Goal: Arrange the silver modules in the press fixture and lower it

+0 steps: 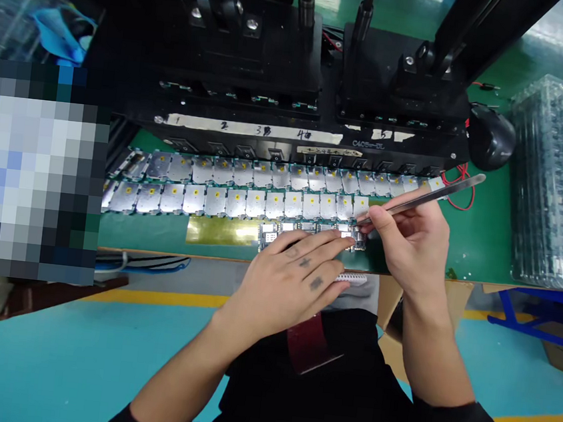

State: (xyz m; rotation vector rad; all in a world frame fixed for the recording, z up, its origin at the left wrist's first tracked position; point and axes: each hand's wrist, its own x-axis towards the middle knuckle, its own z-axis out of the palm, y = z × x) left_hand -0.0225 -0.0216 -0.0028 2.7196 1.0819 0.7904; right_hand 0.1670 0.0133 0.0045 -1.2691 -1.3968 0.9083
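My right hand (422,242) is closed around metal tweezers (445,189), their tips pointing down-left at the right end of a short row of circuit boards (268,233). My left hand (295,276) lies over that row with its fingers stretched to the right, covering part of it. A white strip with a toothed edge (353,279) pokes out beneath the left fingers; how it is supported is hidden. Just beyond the hands run two long rows of boards with silver shields and yellow dots, a nearer row (215,201) and a farther row (232,173).
Black test fixtures (258,54) with numbered tape stand behind the rows. A stack of clear plastic trays (558,186) is at right, beside a black mouse (490,136). A yellowish strip (221,231) lies near the front edge of the green mat (484,239). Red wires (468,202) curl at right.
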